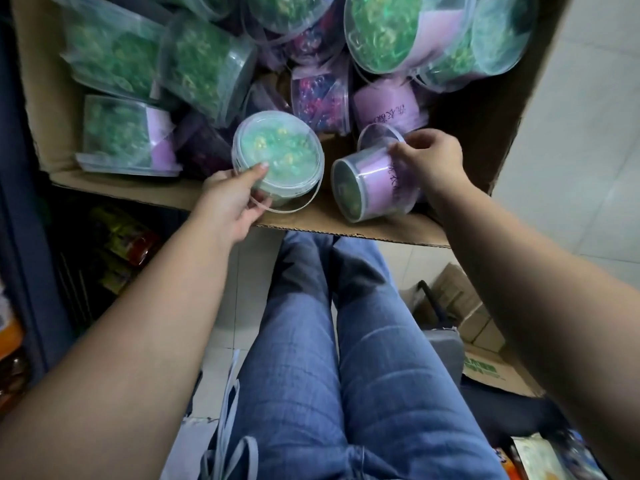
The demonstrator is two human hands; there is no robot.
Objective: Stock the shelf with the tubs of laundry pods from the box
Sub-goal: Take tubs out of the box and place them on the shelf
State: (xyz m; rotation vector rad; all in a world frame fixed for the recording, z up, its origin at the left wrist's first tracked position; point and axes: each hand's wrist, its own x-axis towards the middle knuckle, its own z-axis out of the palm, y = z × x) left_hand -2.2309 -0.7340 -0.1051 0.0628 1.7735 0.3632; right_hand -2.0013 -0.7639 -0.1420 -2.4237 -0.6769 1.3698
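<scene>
An open cardboard box in front of my knees holds several clear tubs of laundry pods, most with green pods and pink labels. My left hand grips an upright tub of green pods at the box's near edge, thumb on its lid. My right hand pinches the thin clear handle of a second tub, which lies on its side with its pink label up. Tubs of dark purple pods lie in the middle of the box.
Dark shelving with packaged goods runs along the left. My legs in jeans are below the box. Smaller cardboard boxes and packets sit on the pale tiled floor at right.
</scene>
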